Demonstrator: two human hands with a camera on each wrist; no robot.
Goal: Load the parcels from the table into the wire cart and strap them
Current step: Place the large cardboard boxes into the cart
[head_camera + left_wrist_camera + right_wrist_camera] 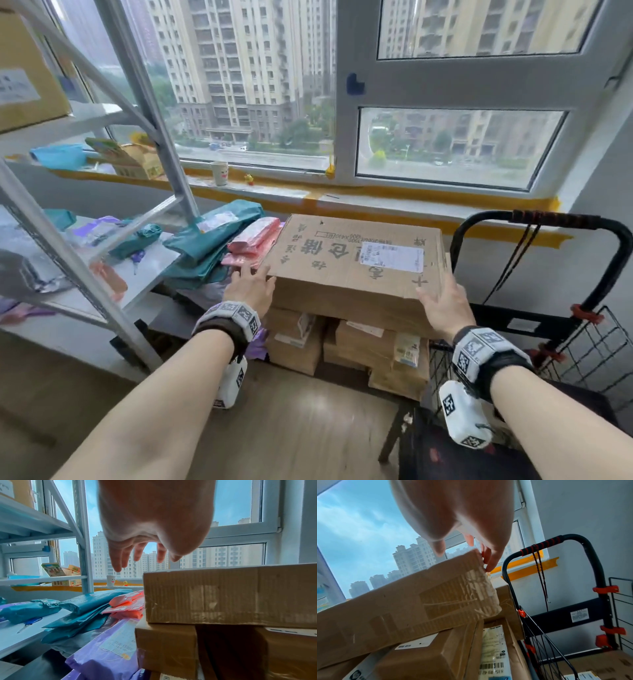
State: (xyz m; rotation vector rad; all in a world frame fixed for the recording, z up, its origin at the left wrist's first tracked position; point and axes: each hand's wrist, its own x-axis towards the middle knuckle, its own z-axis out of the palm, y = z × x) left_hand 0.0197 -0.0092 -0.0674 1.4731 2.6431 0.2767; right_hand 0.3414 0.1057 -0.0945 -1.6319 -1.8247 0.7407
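Parcels first: from the head camera I see a wide, flat brown cardboard box with a white shipping label, lying on top of smaller brown cartons at 12 o'clock. My left hand reaches its near left corner with fingers spread and straight; whether they touch I cannot tell. My right hand lies flat against the box's near right corner, fingers extended. The black wire cart with red clips stands at 3 o'clock, just beside the stack. Teal plastic mailers and pink plastic mailers lie at 10 o'clock on a white shelf board.

On the left wrist camera, the left hand hangs spread above the box's corner, apart from it; a purple mailer lies at 7 o'clock.

On the right wrist camera, the right hand's fingertips touch the box's taped end, nothing gripped; the cart's handle carries a dark elastic cord.
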